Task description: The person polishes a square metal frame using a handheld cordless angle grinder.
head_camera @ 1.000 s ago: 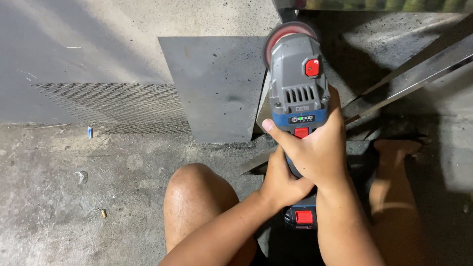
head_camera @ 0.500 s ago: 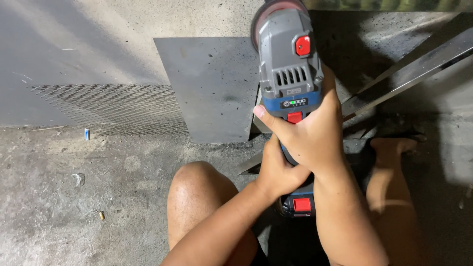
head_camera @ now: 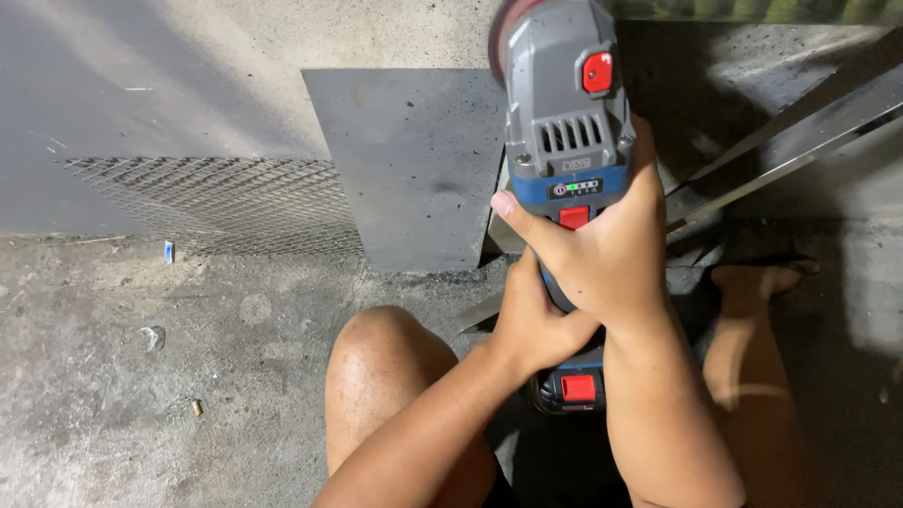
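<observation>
Both hands wrapped tight on a grey cordless angle grinder. Right hand clamps the upper body, thumb across just under the red switch. Left hand grips the handle right below it, touching the right hand. Battery pack sticks out under the left hand. Grinder head points away, disc at top edge, blurred. Left of the grip: flat grey metal sheet, further left expanded mesh. Right: metal bars. Bare knee below, concrete floor.
</observation>
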